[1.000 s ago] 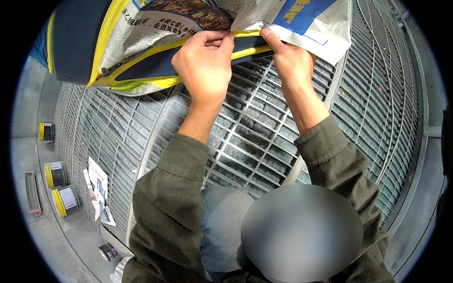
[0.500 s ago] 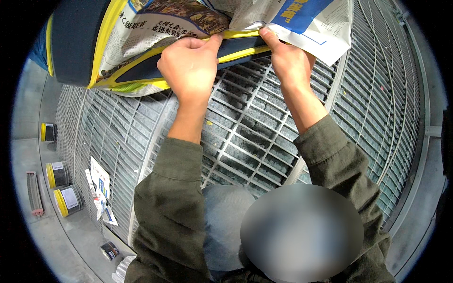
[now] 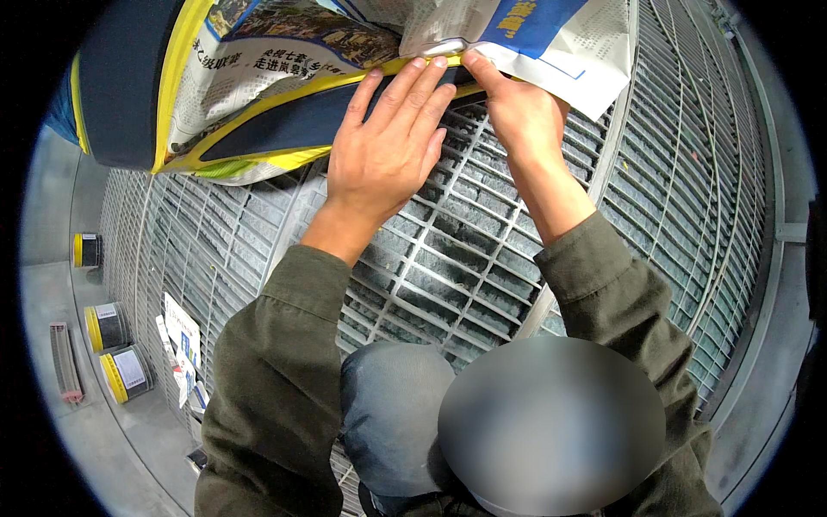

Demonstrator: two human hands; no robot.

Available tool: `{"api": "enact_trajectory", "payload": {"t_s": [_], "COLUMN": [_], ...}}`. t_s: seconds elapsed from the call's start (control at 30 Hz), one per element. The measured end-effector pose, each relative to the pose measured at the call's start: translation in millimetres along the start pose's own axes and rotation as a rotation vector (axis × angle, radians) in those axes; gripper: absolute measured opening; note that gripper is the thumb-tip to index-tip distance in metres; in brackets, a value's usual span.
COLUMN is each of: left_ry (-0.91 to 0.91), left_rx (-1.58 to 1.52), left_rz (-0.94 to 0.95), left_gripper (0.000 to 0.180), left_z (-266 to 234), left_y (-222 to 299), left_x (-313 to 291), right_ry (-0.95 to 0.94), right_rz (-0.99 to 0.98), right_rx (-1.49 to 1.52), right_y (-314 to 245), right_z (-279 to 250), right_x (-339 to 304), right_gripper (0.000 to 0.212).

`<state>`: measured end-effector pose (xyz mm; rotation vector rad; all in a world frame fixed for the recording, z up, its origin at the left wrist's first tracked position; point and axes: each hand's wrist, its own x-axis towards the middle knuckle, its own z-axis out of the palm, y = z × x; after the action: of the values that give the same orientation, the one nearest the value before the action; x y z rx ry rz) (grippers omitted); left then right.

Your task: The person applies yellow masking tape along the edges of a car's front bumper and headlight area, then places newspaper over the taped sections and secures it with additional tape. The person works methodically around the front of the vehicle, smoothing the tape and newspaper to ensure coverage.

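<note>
A dark blue curved panel [image 3: 293, 129] with yellow tape [image 3: 336, 82] along its edges lies at the top of the view. Printed newspaper [image 3: 284, 65] covers its inner area, and a flap of it hangs over at the right. My left hand [image 3: 379, 146] is flat with fingers stretched out, its fingertips pressing on the taped edge where it meets the paper. Just to the right, my right hand [image 3: 525, 116] has its thumb on that same edge, against the newspaper flap. The other fingers of this hand are hidden under the paper.
Beneath the panel is a metal grating floor [image 3: 448, 233]. To the left stand tubs with yellow lids [image 3: 127, 375], near a long narrow strip [image 3: 65, 362] and scraps of printed paper [image 3: 183, 340]. A hose or cable [image 3: 717, 189] runs over the grating at the right.
My left hand has gone from a closed pinch on the taped edge to stretched fingers pressing it, a little further right. My right hand has barely moved. The panel has shifted slightly left.
</note>
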<state>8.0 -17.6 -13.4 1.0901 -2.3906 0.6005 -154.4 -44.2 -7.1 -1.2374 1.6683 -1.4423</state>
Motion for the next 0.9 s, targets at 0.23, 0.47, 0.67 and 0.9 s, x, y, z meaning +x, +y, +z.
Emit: {"api": "enact_trajectory", "payload": {"t_s": [0.23,0.47,0.67,0.9], "left_ry": [0.032,0.030,0.015,-0.014], "left_rx": [0.080,0.076,0.062,0.037], "left_rz": [0.078,0.097,0.127,0.148], "left_gripper": [0.034,0.031,0.035,0.036], "left_z": [6,11,15,17], "left_y": [-3,-5,-6,-2], "left_x": [6,6,8,15], "right_ry": [0.082,-0.023,0.111,0.193], "right_rz": [-0.239,-0.380,-0.751,-0.748], "right_rx": [-0.073,-0.203,-0.417,-0.325], "right_y": [15,21,47,56], "right_z": [5,-7,-5,-7], "right_x": [-1,1,14,17], "right_gripper": [0.031,0.019,0.027,0.029]}}
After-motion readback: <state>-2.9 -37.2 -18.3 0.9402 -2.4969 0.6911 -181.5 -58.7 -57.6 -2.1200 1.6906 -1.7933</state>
